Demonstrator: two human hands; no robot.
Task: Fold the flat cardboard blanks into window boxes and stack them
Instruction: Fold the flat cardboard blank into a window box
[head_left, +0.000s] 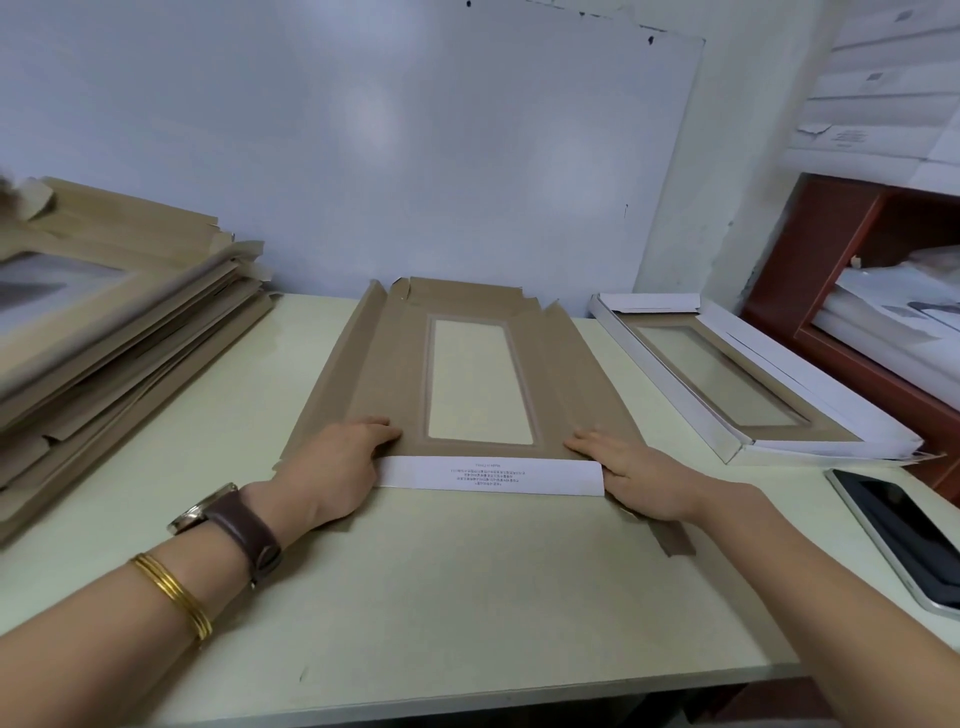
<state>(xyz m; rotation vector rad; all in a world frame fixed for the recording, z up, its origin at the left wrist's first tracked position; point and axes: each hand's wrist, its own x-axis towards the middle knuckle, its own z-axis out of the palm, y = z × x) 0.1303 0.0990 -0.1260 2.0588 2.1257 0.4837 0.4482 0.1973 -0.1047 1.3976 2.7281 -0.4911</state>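
Hands: two; left hand (337, 467) lies with bent fingers on the blank at the flap's left end, grip unclear; right hand (639, 478) presses flat, fingers straight, at its right end.
Blank (384, 364): one, mid-table, brown side up, one window.
White flap (488, 474): one, folded over the near edge.
Folded box (769, 358): one, at the right.
Stack of blanks (130, 338): one, left; number unclear.
Bangles (171, 592): two.
Watch (228, 514): one.
Tablet (904, 540): one.
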